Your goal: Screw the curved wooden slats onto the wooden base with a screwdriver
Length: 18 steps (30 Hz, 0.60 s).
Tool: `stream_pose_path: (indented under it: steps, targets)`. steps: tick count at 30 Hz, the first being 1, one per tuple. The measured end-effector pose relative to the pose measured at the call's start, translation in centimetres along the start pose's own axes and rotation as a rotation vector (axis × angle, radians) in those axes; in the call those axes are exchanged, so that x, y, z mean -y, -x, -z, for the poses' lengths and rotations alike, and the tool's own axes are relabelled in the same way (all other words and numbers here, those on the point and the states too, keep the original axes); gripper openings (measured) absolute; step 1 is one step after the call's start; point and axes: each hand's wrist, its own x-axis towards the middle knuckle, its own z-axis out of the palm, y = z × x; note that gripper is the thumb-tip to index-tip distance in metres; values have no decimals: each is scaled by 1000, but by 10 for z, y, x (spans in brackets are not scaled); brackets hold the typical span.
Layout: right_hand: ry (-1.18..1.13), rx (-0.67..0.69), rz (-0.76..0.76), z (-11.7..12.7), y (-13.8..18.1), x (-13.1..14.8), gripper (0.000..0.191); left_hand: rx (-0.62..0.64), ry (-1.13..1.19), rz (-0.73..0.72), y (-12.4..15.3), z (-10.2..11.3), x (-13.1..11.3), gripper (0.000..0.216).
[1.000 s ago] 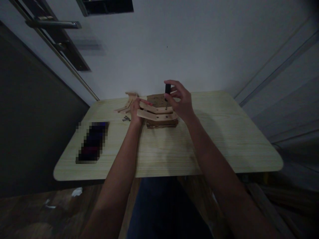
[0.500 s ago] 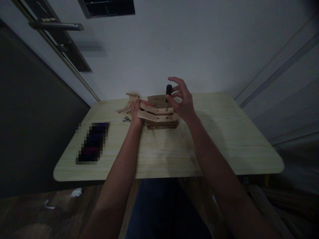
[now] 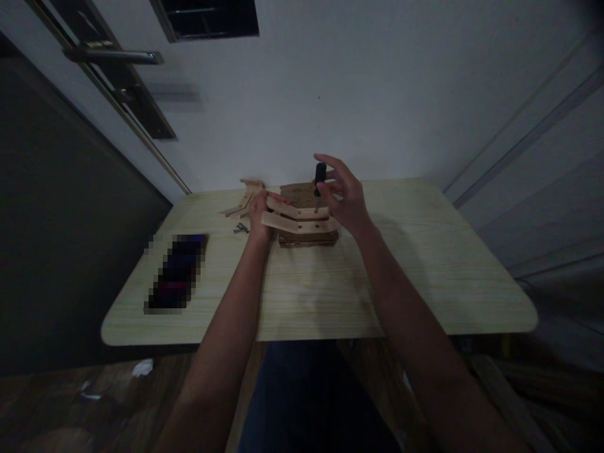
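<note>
My right hand [image 3: 346,200] pinches the black screwdriver [image 3: 319,176] upright with its fingers over the wooden strips [image 3: 297,218], at 12 o'clock on the tabletop [image 3: 330,289]. My left hand [image 3: 258,217] grips their left ends.

Single view, worn on my head, angled forward and down along both forearms. My left hand [image 3: 257,217] and right hand [image 3: 342,198] sit mid-frame at arm's length; table [image 3: 425,283] beneath them, wall beyond.

Two hands [image 3: 258,217], one screwdriver [image 3: 319,176], one table [image 3: 425,277]
</note>
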Motion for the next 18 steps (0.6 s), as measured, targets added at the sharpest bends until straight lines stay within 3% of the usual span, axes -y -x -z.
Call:
stream_pose_path:
  steps: [18]
  targets:
    - [-62, -42, -11, -1, -3, 1, 47, -13, 8, -2, -1, 2, 3, 47]
